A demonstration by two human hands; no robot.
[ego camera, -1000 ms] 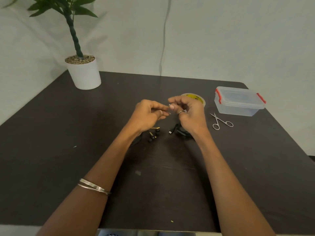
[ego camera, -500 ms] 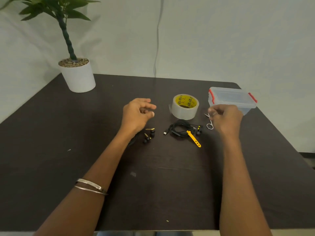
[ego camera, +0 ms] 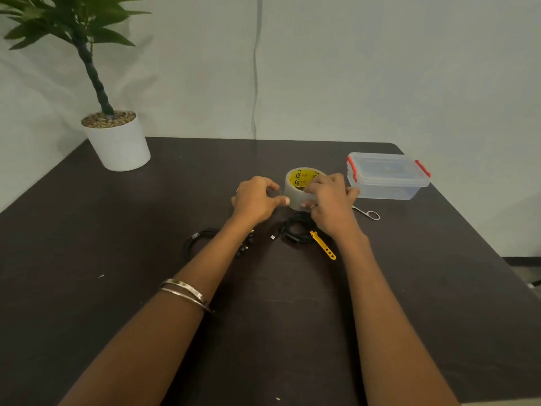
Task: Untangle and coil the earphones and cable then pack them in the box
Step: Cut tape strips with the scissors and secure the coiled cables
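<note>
On tape roll (ego camera: 295, 186): both hands (ego camera: 292, 200).

Both hands now meet at the tape roll

The right hand (ego camera: 329, 205) has come back from beside the scissors (ego camera: 367, 213) to grip the tape roll (ego camera: 298, 186), hiding the scissors' blades. The left hand (ego camera: 256, 199) has moved right, thumb tip at the roll's left side.

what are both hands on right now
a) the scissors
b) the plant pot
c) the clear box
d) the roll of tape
d: the right hand rests on the roll of tape and the left hand pinches at its side, while the scissors, the clear box and the plant pot lie untouched.
</note>
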